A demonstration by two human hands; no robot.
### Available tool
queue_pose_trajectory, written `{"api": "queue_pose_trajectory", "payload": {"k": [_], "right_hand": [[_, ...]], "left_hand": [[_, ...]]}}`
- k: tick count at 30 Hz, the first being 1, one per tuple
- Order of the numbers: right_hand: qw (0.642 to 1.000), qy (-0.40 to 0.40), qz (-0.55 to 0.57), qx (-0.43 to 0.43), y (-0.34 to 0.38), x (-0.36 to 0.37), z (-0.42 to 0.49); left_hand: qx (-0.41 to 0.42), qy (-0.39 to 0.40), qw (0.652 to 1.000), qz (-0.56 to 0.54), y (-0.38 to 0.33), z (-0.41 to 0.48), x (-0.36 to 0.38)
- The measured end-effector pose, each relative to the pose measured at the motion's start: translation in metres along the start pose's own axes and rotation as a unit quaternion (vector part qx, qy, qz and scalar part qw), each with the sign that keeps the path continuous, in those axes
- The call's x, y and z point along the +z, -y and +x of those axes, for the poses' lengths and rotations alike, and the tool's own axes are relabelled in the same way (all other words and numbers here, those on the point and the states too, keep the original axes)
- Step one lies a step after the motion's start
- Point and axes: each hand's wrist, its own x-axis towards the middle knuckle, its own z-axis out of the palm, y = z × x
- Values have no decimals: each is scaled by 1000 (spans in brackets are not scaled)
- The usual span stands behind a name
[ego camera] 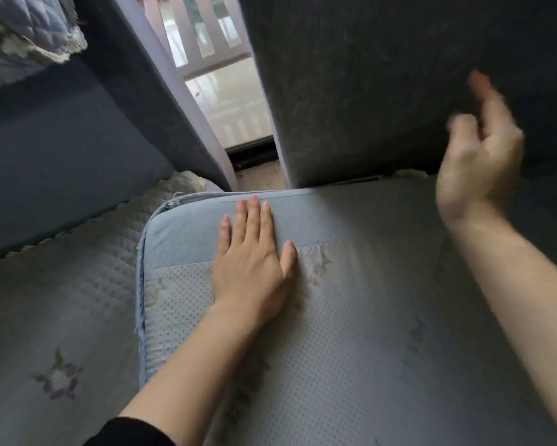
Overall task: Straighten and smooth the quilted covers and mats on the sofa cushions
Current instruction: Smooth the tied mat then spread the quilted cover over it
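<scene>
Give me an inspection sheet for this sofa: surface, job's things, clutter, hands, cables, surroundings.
Surface: blue seat cushion, far strip uncovered, seam frayed along its left edge.
Job's things: dotted mat lies on that cushion, short of its far edge; quilted mat with a lace edge covers the neighbouring seat; quilted cover sits bunched at top left.
Clutter: nothing seen.
Hands: left hand lies flat, fingers straight, across the dotted mat's far edge; right hand is raised by the dark back cushion, blurred, apparently holding nothing.
Cables: nothing seen.
Surroundings: railing shows through the gap between the back cushions.
</scene>
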Motion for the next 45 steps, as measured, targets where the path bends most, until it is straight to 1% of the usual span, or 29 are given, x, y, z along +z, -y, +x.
{"api": "queue_pose_trajectory", "payload": {"k": [1, 3, 5, 6, 8, 10, 12, 14, 15, 16, 17, 19, 21, 23, 25, 27, 29, 30, 31, 32, 34, 35, 36, 38, 39, 41, 43, 44, 45], "right_hand": [[996, 63, -59, -22, -18, 5, -21], [935, 266, -223, -76, -61, 15, -71], [878, 357, -304, -102, -87, 14, -85], [873, 378, -294, -92, -86, 13, -80], [899, 402, -176, -16, -74, 9, -54], [943, 320, -36, 81, -56, 0, -17], [987, 144, -16, 67, -41, -18, 22], [999, 7, -34, 24, -48, -38, 43], [999, 0, -51, 17, -60, -44, 39], [993, 48, -107, 4, -77, -44, 22], [970, 140, -197, -6, -97, -38, -4], [895, 293, -334, -21, -136, -33, -42], [877, 333, -346, -19, -145, -30, -37], [899, 349, -264, 21, -132, -42, -10], [941, 297, -149, 57, -116, -58, 31], [980, 130, -152, 17, -103, -77, 74], [982, -41, -181, -32, -112, -92, 100], [978, -56, -199, -29, -123, -93, 96], [972, -15, -232, -29, -140, -87, 79], [959, 70, -274, -20, -161, -80, 54], [906, 239, -348, 23, -197, -72, 5], [896, 267, -353, 18, -208, -71, 2], [899, 276, -339, 15, -212, -75, 9], [926, 293, -235, 47, -202, -86, 45], [941, 280, -176, 75, -197, -94, 67], [979, 120, -149, 65, -183, -112, 106], [985, -40, -167, 13, -183, -122, 117], [980, -61, -191, 1, -192, -126, 112], [971, -19, -237, -5, -204, -127, 98]], "left_hand": [[-5, -8, 1000, -19, -6, 1, -6], [9, -73, 994, -78, -24, 7, -23], [51, -181, 972, -141, -51, 21, -40], [66, -216, 960, -167, -61, 28, -46], [80, -214, 957, -177, -73, 37, -37], [97, -120, 984, -90, -68, 32, -4], [115, -28, 993, 4, -59, 27, 28], [102, 3, 995, 0, -59, 29, 34], [100, 4, 995, -15, -63, 32, 29], [96, -9, 995, -32, -67, 34, 21], [95, -42, 993, -54, -74, 37, 12], [109, -139, 976, -124, -94, 50, -10], [133, -224, 949, -177, -120, 68, -27], [153, -220, 946, -184, -141, 79, -14], [170, -114, 973, -105, -148, 77, 24], [186, -8, 983, -11, -146, 72, 60], [161, 36, 986, -5, -152, 76, 68], [149, 47, 988, -17, -158, 78, 63], [136, 48, 989, -33, -164, 79, 55], [131, 25, 989, -60, -173, 83, 47], [136, -100, 974, -149, -196, 91, 22], [148, -164, 957, -191, -209, 97, 12], [161, -208, 940, -218, -221, 102, 5], [191, -199, 936, -218, -236, 107, 20], [201, -157, 949, -185, -237, 104, 40], [232, -62, 968, -69, -236, 92, 86], [232, -1, 973, 1, -231, 87, 106], [224, 37, 974, 11, -234, 89, 102], [210, 64, 976, 13, -241, 94, 91]]}}
